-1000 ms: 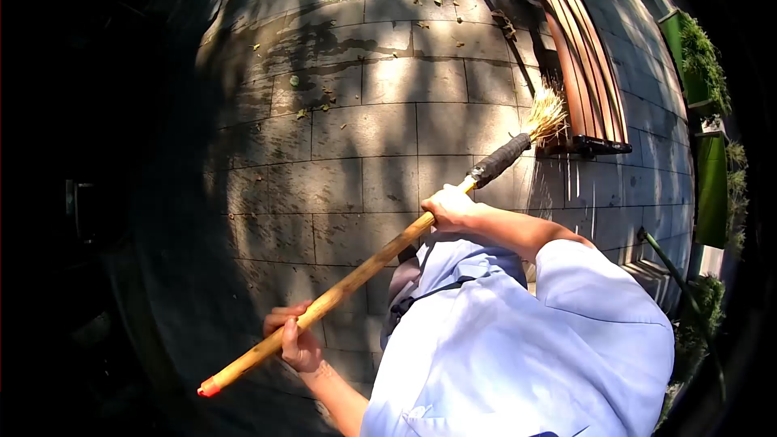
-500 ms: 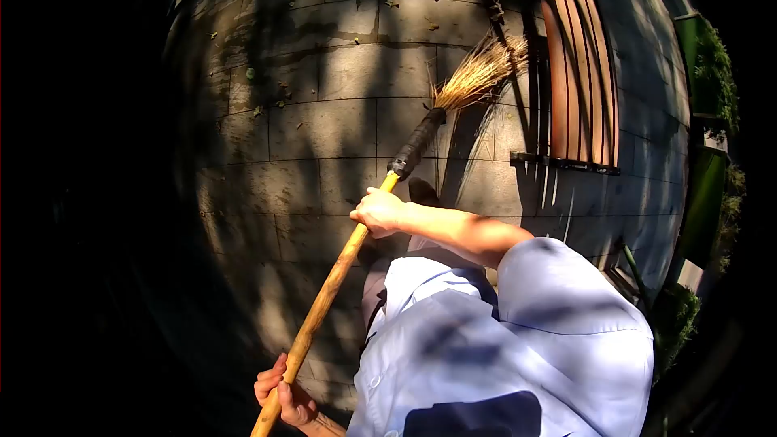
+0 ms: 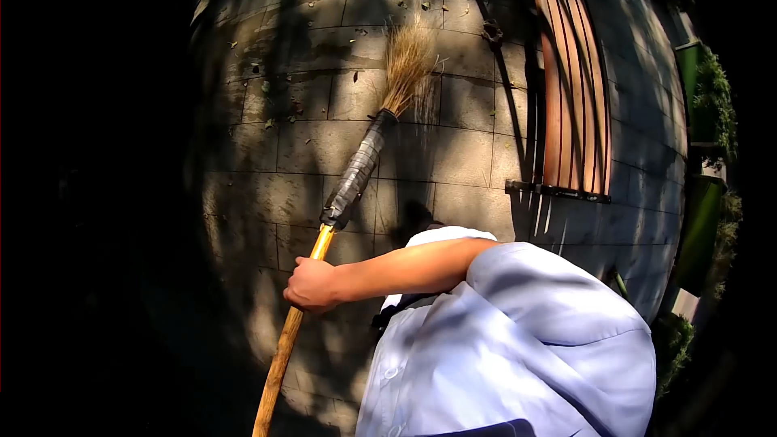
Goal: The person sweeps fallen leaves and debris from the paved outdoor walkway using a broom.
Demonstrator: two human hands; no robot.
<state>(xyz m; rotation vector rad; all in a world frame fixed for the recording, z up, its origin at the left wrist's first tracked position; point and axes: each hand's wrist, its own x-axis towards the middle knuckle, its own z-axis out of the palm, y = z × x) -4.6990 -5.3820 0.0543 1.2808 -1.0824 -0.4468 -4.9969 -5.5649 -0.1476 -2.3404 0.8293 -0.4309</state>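
My right hand is closed around the wooden handle of a broom, just below its yellow upper section. Beyond the hand, a black wrapped binding joins the handle to the straw bristles. The bristles are over the paving, with fine strands fanning out to the right. The handle slants down to the lower left and runs out of the frame. My left hand is out of view.
Stone paving carries scattered small leaves and patches of shade. To the right stands a slatted wooden bench with a black metal frame. Green planters with plants line the far right.
The bristles have swung left, away from the bench. My right hand has moved left and down with the handle. My left hand, earlier at the lower handle, has left the view.
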